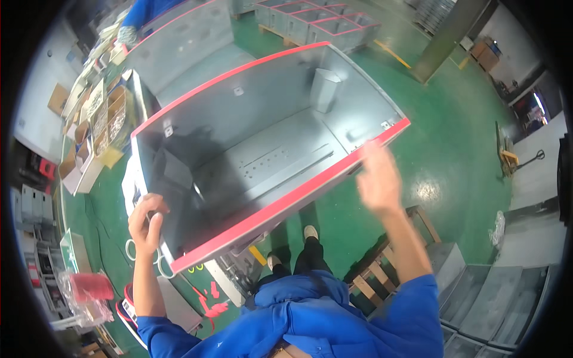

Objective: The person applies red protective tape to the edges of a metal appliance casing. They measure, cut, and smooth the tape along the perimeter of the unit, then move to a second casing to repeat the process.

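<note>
A large open grey metal box (268,140) tilts in front of me, its rim edged with red strip (280,203). Small holes dot its inner panel, and a folded metal piece (325,89) stands at an inside corner. My left hand (146,224) curls its fingers over the box's left edge, near the lower left corner. At the near right part of the red-edged rim is my right hand (380,179). Motion smears its fingers, so I cannot make out whether they grip the rim.
Bins of small parts (104,128) line the left bench. Ahead, another large metal box (197,48) stands near a blue-sleeved arm (149,13). More red-edged boxes (310,21) sit on pallets. A wooden pallet (373,283) and grey metal cases (489,298) are at the lower right.
</note>
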`<state>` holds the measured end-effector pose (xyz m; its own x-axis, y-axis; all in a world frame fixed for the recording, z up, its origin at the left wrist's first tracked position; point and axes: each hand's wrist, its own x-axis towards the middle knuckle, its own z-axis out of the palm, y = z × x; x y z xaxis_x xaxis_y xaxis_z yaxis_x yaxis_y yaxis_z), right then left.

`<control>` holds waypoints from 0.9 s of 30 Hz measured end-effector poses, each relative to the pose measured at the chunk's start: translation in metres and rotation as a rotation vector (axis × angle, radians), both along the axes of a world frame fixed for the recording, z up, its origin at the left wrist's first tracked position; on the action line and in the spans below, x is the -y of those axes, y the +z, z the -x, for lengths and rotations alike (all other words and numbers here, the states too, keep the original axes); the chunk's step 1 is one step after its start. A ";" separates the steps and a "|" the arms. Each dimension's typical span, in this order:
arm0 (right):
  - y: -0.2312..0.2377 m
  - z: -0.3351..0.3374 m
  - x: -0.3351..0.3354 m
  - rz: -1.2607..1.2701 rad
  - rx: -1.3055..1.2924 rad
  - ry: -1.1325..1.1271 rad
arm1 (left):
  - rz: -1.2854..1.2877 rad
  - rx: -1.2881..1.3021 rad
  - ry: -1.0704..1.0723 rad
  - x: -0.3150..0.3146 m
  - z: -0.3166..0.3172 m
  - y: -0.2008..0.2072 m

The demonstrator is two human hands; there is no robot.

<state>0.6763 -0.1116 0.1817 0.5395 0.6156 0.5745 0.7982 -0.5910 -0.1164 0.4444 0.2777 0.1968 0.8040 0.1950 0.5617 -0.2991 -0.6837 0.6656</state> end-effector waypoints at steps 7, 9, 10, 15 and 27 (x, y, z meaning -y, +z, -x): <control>-0.009 -0.113 0.036 -0.973 -0.602 -0.349 | -0.221 -0.040 0.020 0.000 -0.020 0.004; -0.014 -0.120 0.004 -1.164 -0.630 -0.332 | -0.214 -0.037 0.065 0.003 -0.017 0.005; -0.013 -0.125 -0.001 -1.216 -0.673 -0.308 | -0.206 -0.028 0.088 0.005 -0.018 0.003; -0.002 -0.174 -0.024 -1.288 -0.913 -0.021 | -0.195 -0.034 0.279 0.042 -0.009 0.001; -0.031 -0.355 -0.140 -1.358 -1.332 0.604 | -0.138 -0.023 0.701 0.181 -0.054 0.000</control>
